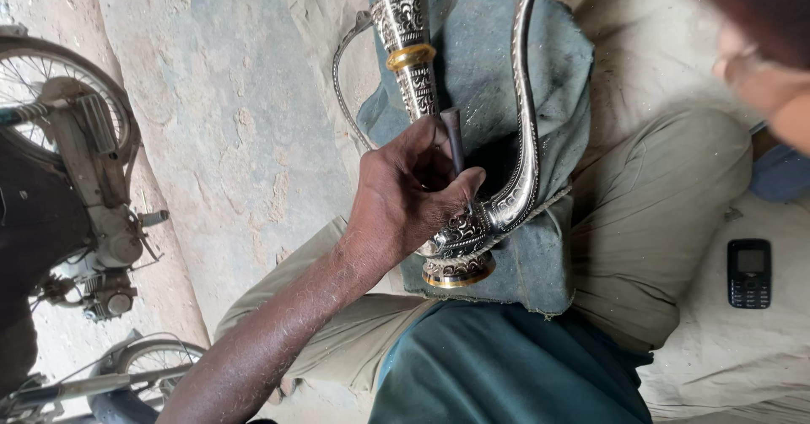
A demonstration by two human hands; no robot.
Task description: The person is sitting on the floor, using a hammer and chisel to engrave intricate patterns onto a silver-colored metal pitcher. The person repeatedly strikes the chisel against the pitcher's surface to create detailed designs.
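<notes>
At the far left a moped stands on the concrete floor. Moving right, the person's left hand is closed around the body of an engraved silver jug, with a dark rod-like tool held upright between its fingers. The jug lies across a blue-grey cloth on the person's lap, its tall neck and gold band pointing away, its curved spout sweeping to the right. It looks like rigid metal, fairly heavy and smooth, with thin parts that could bend; the round belly or the foot seems the safest hold. The right hand is out of view. A black phone lies at the far right.
</notes>
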